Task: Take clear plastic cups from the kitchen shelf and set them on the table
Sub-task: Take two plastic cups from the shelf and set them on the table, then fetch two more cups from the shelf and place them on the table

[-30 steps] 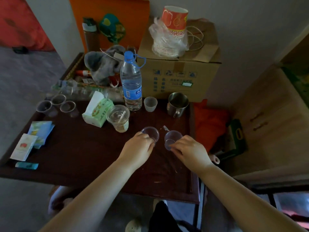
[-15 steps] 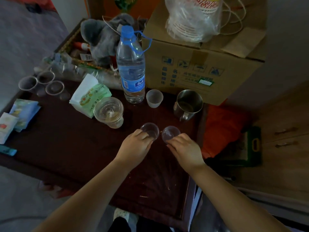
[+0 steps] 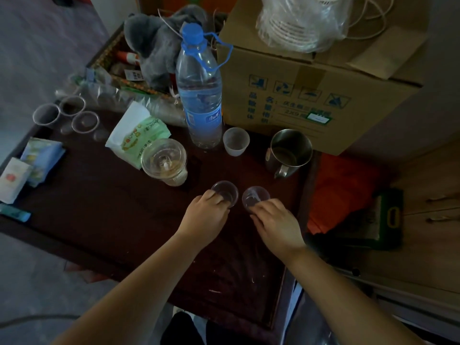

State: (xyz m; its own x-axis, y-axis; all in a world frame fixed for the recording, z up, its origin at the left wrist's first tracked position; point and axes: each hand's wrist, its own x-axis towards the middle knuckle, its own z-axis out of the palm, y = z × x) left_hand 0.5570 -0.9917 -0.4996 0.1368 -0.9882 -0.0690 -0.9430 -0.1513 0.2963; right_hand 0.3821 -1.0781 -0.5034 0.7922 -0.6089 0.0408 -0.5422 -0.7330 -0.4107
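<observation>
Both cups have settled closer together on the dark worktop [image 3: 104, 220] near your view. Your left hand [image 3: 205, 217] pinches the left clear cup [image 3: 225, 191], your right hand [image 3: 275, 220] the right clear cup [image 3: 255, 196]. They look light, thin and crushable; hold the rims gently.

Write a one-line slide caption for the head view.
Left hand and right hand each hold a small clear cup on the dark wooden table, near a water bottle.

frame centre: two cups [image 3: 224, 191] [image 3: 255, 196] side by side on table [image 3: 99, 207] | above them: water bottle [image 3: 199, 95], steel mug [image 3: 290, 151] to its right | upper right: cardboard box [image 3: 311, 95] | left edge: three cups [image 3: 66, 114]
</observation>
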